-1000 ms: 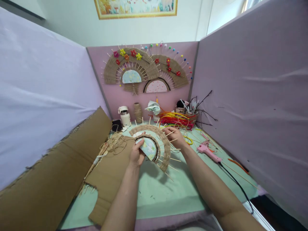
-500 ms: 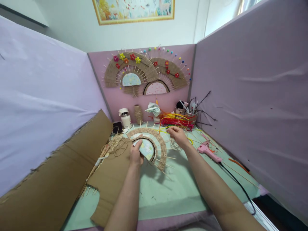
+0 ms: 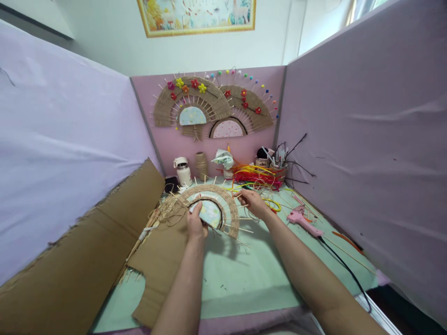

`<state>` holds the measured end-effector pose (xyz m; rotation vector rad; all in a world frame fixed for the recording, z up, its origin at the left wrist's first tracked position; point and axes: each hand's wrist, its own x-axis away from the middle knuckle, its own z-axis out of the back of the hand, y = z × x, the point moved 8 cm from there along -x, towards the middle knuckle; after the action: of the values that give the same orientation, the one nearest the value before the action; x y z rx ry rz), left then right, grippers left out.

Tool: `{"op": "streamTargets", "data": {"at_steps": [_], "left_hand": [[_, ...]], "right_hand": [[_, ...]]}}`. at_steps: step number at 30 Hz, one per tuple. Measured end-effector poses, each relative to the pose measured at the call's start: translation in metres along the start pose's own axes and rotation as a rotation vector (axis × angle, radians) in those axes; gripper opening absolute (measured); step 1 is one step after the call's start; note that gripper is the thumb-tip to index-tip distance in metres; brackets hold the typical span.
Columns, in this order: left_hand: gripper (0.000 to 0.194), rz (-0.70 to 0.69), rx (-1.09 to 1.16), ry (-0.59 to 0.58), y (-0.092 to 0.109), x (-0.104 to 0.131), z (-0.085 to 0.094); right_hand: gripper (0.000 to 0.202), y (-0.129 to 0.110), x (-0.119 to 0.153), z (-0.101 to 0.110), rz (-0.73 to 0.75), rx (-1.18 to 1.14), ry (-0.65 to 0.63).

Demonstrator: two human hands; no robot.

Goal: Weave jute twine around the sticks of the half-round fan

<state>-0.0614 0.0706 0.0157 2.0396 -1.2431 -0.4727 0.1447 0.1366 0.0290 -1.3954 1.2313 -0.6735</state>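
Observation:
My left hand (image 3: 197,223) grips a half-round woven fan (image 3: 232,207) by its flat lower side, with the thumb on the pale blue floral centre (image 3: 212,214). Thin sticks radiate from this centre through a band of wound brown twine, and their ends stick out past it. At the fan's upper right rim is my right hand (image 3: 252,203), its fingers pinched close to the stick ends. It seems to hold a thin strand of twine, though the strand is hard to make out. Loose twine loops (image 3: 259,185) lie just behind this hand.
A pink glue gun (image 3: 303,221) with a black cord lies at right. Cardboard (image 3: 159,270) and a bundle of sticks (image 3: 139,239) lie at left. Behind are a twine spool (image 3: 201,165), a white bottle (image 3: 183,172) and coloured pipe cleaners (image 3: 254,176). Finished fans (image 3: 192,93) hang on the partition.
My right hand has come left and slightly down to the fan's rim, its fingers still pinched. The fan has shifted and turned slightly in my left hand.

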Motion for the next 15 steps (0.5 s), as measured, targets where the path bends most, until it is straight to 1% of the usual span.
{"op": "streamTargets", "data": {"at_steps": [6,12,15], "left_hand": [[0.030,-0.016,-0.002,-0.007,0.000,0.001,-0.001],[0.029,0.002,-0.027,-0.017,-0.002,0.000,-0.001],[0.028,0.029,-0.077,0.000,-0.007,-0.002,0.001]], "right_hand": [[0.037,0.010,0.006,-0.019,-0.127,-0.078,-0.149],[0.039,0.020,0.011,-0.022,-0.272,-0.081,-0.226],[0.038,0.024,0.011,-0.022,-0.307,-0.094,-0.258]]}}
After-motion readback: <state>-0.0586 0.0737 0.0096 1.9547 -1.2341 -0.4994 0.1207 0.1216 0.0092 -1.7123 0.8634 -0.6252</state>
